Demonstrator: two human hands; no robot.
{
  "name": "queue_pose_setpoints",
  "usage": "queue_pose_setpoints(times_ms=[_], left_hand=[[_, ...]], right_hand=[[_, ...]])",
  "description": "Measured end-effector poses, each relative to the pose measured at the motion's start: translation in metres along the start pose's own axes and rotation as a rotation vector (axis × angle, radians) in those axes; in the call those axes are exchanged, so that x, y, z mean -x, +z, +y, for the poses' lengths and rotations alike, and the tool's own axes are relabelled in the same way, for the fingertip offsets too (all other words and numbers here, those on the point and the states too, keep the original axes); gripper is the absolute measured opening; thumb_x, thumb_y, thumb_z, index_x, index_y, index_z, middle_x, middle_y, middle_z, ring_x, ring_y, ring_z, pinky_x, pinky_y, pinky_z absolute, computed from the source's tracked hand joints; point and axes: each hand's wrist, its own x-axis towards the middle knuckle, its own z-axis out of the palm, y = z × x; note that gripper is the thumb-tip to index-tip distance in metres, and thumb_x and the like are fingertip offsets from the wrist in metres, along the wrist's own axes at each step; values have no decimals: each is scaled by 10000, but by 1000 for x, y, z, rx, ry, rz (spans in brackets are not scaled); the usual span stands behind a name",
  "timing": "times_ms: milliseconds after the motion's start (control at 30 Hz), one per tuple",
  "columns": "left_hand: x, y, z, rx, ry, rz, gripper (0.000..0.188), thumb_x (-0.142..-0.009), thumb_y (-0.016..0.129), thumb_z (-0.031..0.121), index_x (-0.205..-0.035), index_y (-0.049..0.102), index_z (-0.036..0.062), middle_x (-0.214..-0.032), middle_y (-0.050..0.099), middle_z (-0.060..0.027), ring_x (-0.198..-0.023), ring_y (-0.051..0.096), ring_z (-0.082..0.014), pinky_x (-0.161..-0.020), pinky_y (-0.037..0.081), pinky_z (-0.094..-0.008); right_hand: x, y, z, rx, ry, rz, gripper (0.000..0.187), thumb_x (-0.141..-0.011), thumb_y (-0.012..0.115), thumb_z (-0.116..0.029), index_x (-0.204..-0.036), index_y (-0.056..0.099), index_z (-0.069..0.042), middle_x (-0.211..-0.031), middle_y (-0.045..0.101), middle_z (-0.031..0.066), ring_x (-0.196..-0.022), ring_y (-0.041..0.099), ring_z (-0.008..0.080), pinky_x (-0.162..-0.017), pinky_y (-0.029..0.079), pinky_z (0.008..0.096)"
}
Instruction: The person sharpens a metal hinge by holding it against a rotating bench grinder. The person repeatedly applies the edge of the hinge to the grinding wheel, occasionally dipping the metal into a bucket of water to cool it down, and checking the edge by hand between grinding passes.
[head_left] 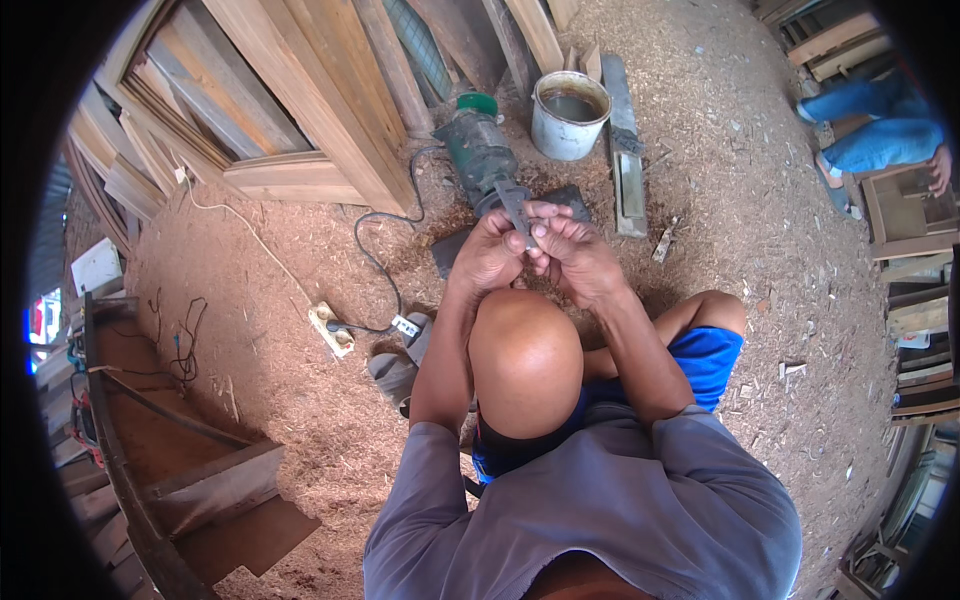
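Both hands meet in front of my raised knee, around a flat grey metal blade [515,208] that points up and away from me. My left hand [488,252] is closed on its left side. My right hand [580,258] pinches it from the right, thumb near the lower end. Just beyond the fingers lies a green and grey electric power tool [478,148] on the ground, its near end partly hidden by the hands and blade. A dark flat piece [568,200] shows beside the tool.
A white bucket of murky liquid [562,142] stands beyond my right hand, beside a long narrow board [628,185]. A black cord [372,255] runs to a power strip [330,330]. Wooden frames [300,180] lean at far left. Another person's blue-clad legs [870,150] are at right.
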Motion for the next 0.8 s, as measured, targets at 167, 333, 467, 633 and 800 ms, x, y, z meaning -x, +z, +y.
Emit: queue_pose_setpoints(times_ms=[167, 333, 467, 633, 800], left_hand=[[-2, 5, -1, 51, 16, 36, 512, -789, 749, 321, -1187, 608, 32, -1277, 539, -165, -816, 571, -118, -658, 504, -243], [-2, 3, -1, 57, 21, 47, 500, -787, 752, 312, -1176, 619, 27, -1259, 559, -157, -721, 579, -96, -644, 513, -236], [-2, 5, 1, 73, 29, 36, 573, -802, 739, 315, -1247, 553, 5, -1256, 562, -156, -774, 611, -125, -656, 533, -269], [-5, 19, 13, 134, 231, 135, 519, -858, 692, 239, -1283, 505, 6, -1227, 571, -151, -952, 621, -194, -767, 541, -353], [1, 1, 9, -100, 328, 332, 237, -899, 626, 90, -1121, 583, 17, -1043, 646, -94, -960, 627, -183, -848, 524, -342]], right_hand=[[-3, -6, 5, -55, 0, -21, 134, -940, 577, -115, -1034, 608, -25, -789, 582, -1, -654, 519, 61, -568, 443, 185], [-4, -11, 7, -81, 18, -55, 113, -939, 580, -125, -999, 607, -32, -765, 573, -1, -637, 512, 72, -566, 435, 192], [-4, -11, 6, -85, 24, -72, 119, -933, 590, -146, -978, 604, -36, -767, 575, 7, -649, 512, 99, -589, 435, 225], [4, -1, -4, 424, -145, 75, 115, -924, 582, -110, -947, 638, -12, -761, 585, 11, -665, 502, 92, -618, 430, 250], [12, 0, -10, 883, -293, 82, 133, -908, 566, -79, -895, 632, 37, -750, 586, 58, -723, 517, 131, -684, 439, 297]])
